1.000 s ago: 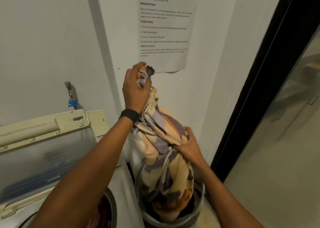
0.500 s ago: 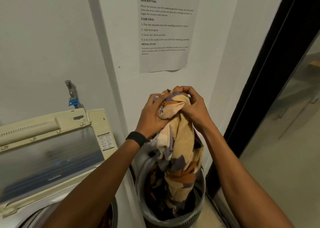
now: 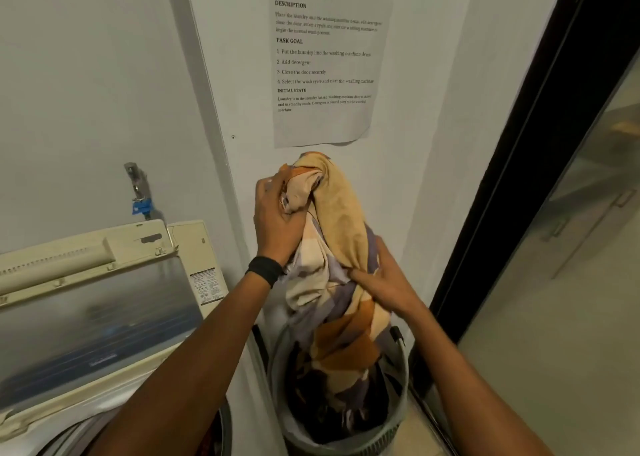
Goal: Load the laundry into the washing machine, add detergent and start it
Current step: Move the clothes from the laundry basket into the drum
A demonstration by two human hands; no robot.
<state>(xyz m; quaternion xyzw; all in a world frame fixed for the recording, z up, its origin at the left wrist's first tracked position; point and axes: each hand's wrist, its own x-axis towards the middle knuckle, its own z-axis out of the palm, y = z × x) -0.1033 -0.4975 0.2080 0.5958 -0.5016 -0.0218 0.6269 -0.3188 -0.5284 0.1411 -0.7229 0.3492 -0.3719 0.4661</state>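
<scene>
A round grey laundry basket (image 3: 400, 386) stands on the floor with dark clothes down inside it. A big patterned cloth (image 3: 343, 220), yellow, orange and purple, hangs up out of the basket, and its bottom end is inside the basket. The left hand (image 3: 277, 216) is high above the basket, and its fingers are curled tight round the bunched top of the cloth. A black band (image 3: 265, 270) sits on that wrist. The right hand (image 3: 384, 282) is lower, just above the basket, and it grabs the middle of the cloth with fingers in front and thumb behind. The washing machine (image 3: 194, 248) is right beside the basket on the left, with its clear lid (image 3: 97, 317) standing open. A tap (image 3: 136, 185) is on the wall above the machine, up and left of the basket. A paper sheet (image 3: 329, 57) with printed words hangs on the wall high above the basket. A dark door frame (image 3: 519, 178) rises to the right of the basket.
</scene>
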